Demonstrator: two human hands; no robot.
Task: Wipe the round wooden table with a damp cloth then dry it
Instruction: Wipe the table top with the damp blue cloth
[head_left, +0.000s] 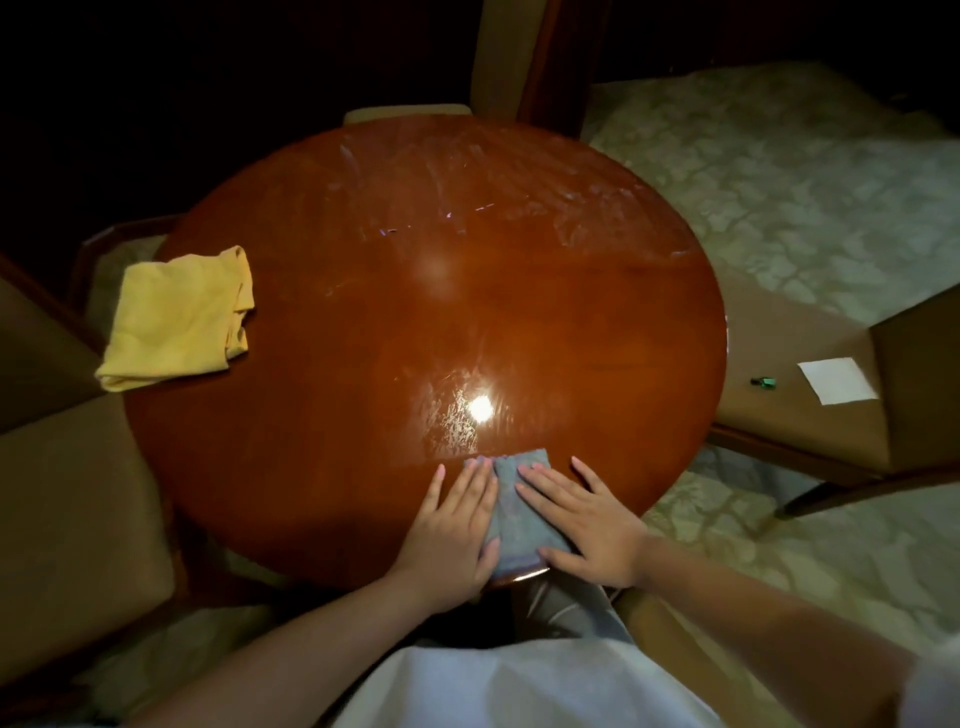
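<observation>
The round wooden table fills the middle of the view, glossy, with wet streaks across its far half and near the light's reflection. A grey-blue cloth lies flat at the table's near edge. My left hand presses on the cloth's left side with straight fingers. My right hand lies flat on its right side, fingers spread. A folded yellow cloth rests on the table's left part, apart from both hands.
Upholstered chairs stand at the left, the right and the far side. The right chair's seat carries a white paper and a small green object. Patterned carpet covers the floor.
</observation>
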